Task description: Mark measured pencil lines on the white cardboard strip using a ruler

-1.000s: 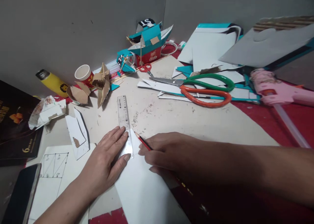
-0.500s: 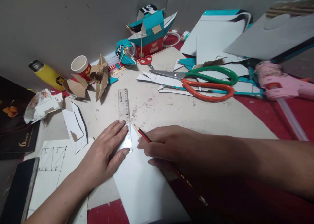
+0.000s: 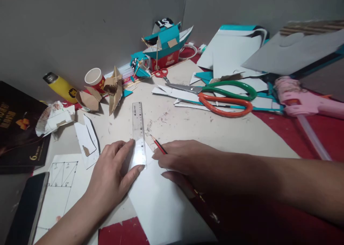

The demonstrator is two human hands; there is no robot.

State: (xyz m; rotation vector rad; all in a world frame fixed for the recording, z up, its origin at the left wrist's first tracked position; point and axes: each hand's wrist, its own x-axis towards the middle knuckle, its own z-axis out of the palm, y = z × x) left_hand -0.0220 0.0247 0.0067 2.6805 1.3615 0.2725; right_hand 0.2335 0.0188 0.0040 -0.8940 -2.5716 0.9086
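A clear ruler [image 3: 138, 121] lies lengthwise, its near end over a pointed white sheet of card [image 3: 161, 202]. My left hand [image 3: 115, 166] grips that near end, fingertips along the left edge and thumb at the lower right corner. Between the fingers of my right hand [image 3: 182, 157] is a red and black pencil [image 3: 160, 145], its sharpened tip pointing away, just right of the ruler. Whether the tip touches the surface I cannot tell. The palm side of my right hand is hidden in shadow.
Large scissors [image 3: 225, 98] rest on card strips, with a pink glue gun [image 3: 298, 98] to their right. Paper boats [image 3: 166, 41], small red scissors [image 3: 161, 73], a cup [image 3: 94, 78] and a yellow bottle [image 3: 60, 86] line the back. A drawn sheet [image 3: 57, 205] and a phone [image 3: 28, 209] lie left.
My left hand's fingers have drawn back from the ruler's top face to its left edge, with the thumb still at the lower corner. The camera view has shifted slightly. The pencil stays in my right hand.
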